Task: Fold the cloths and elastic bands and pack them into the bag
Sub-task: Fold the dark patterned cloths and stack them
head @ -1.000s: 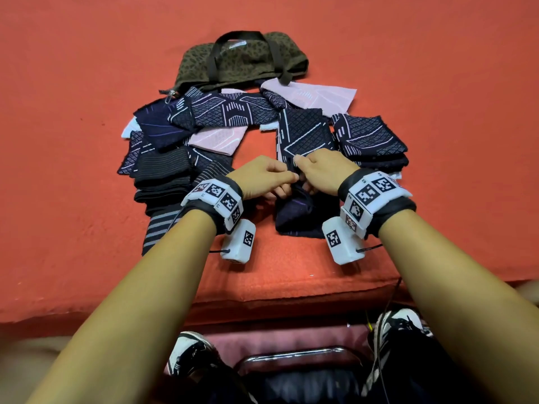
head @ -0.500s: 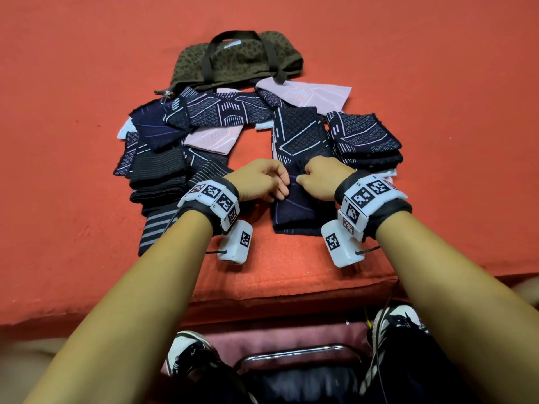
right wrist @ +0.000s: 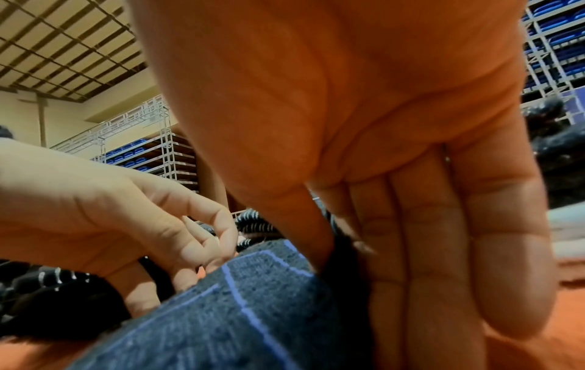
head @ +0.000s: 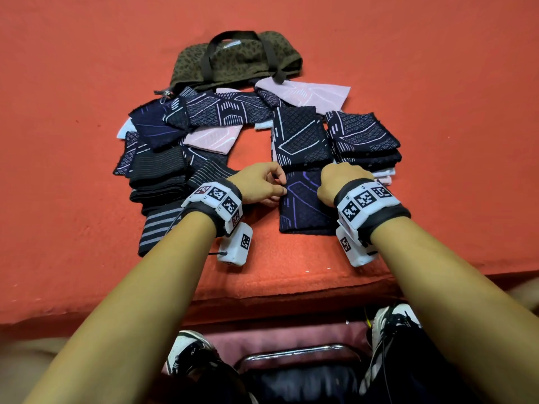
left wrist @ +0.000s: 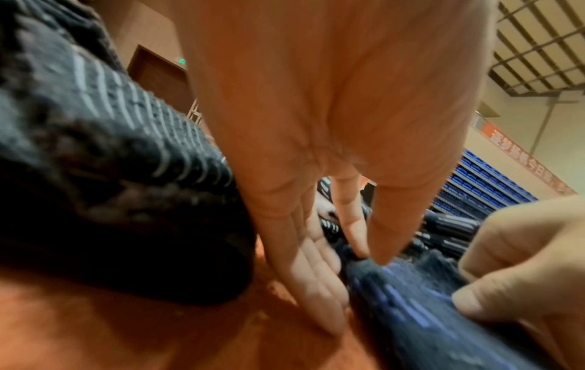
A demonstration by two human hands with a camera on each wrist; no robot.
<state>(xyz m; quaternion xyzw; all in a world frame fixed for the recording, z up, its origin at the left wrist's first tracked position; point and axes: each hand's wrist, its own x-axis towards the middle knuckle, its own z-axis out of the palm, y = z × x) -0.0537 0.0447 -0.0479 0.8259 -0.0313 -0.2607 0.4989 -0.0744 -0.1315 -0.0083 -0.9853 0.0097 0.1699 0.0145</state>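
Between both hands' grip, navy cloth [head: 303,204], far corners pinched

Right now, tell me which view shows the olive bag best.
The head view: the olive bag lies whole at the far end of the cloths, its dark handles visible. Neither wrist view shows it; the palms and the navy cloth fill them.

Orange-red felt-covered table [head: 423,68]. Lying directly on it: olive patterned bag [head: 233,61] at the far side; pink cloths [head: 318,94] and dark patterned cloths [head: 221,112] spread before it; a folded navy cloth [head: 303,208] nearest the front edge.
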